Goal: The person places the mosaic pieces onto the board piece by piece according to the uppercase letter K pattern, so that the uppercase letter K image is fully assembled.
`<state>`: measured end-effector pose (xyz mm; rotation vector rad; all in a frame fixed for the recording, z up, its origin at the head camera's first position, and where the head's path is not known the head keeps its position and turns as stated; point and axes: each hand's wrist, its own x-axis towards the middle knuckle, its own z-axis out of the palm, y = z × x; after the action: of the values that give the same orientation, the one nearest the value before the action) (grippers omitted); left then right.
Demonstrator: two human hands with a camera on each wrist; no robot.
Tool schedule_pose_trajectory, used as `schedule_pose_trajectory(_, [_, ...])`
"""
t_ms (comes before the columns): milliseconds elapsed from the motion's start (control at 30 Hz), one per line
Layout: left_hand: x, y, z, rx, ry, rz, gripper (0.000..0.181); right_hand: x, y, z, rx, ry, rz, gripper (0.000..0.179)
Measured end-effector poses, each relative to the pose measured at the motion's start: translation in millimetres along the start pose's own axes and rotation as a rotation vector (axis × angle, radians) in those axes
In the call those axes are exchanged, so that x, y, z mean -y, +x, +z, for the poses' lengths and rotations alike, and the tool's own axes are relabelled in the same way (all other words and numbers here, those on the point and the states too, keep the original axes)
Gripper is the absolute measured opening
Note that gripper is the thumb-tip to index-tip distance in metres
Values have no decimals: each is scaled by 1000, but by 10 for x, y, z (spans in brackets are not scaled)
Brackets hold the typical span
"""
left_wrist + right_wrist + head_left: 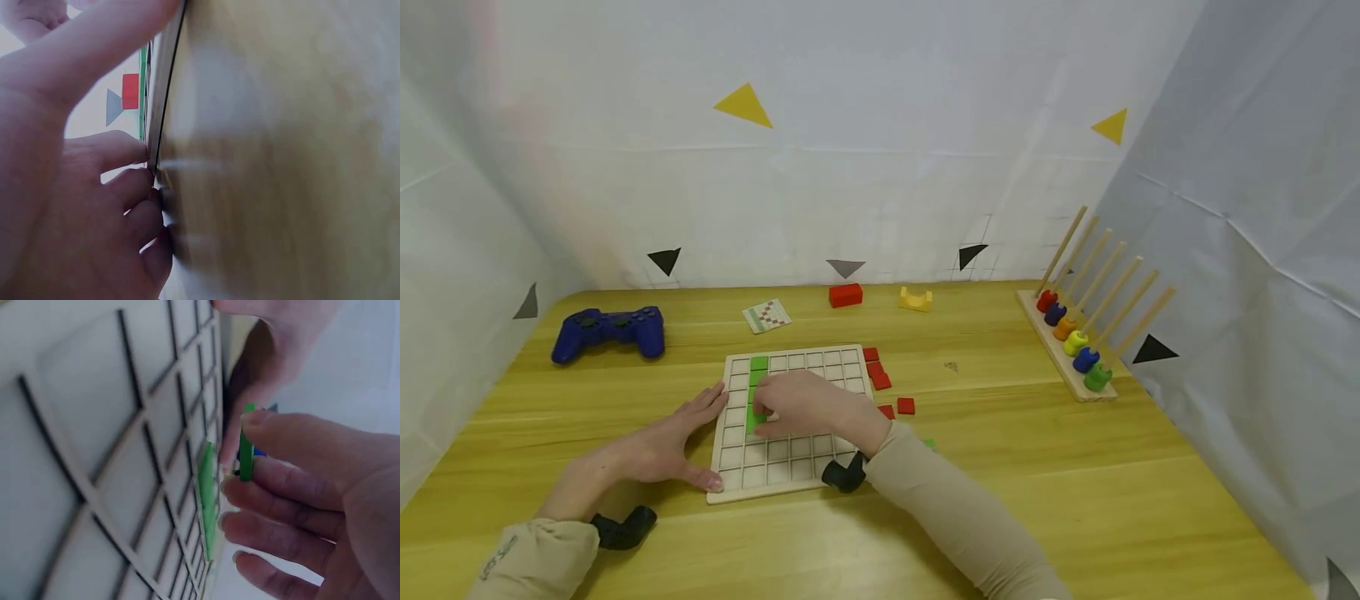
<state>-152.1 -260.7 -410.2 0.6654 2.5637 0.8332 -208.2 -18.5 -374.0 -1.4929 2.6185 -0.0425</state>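
Observation:
A wooden grid board (790, 492) lies on the table, with a column of green tiles (759, 364) in its left part. At the board's left edge rests my left hand (658, 442), fingers spread and the thumb on the near-left corner. My right hand (812, 408) is over the board and pinches a thin green tile (247, 444) between thumb and fingers. In the right wrist view that tile stands edge-on, a little off the board, near the placed green tiles (206, 500). From the head, my right hand hides the pinched tile.
Loose red tiles (906, 406) lie right of the board, and a green piece (930, 444) shows beside my right sleeve. Behind stand a patterned card (767, 316), a red block (846, 295) and a yellow arch piece (916, 300). A blue game controller (610, 330) is left, a peg stand (1067, 358) right.

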Motion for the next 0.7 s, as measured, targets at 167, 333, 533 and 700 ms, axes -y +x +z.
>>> schedule_pose_trajectory(167, [-3,3,0,3,5,-8,120,41,20,78,11,-63,10,26])
schedule_pose_trajectory(333, [-6,9,-6,10,-5,-14,120,50,39,137,2,-64,30,28])
schedule_pose_trajectory(533, [-3,9,-13,12,-8,-19,120,58,57,170,-24,-24,37,26])
schedule_pose_trajectory(700, [6,12,-7,12,4,-20,120,61,51,168,-26,13,37,21])
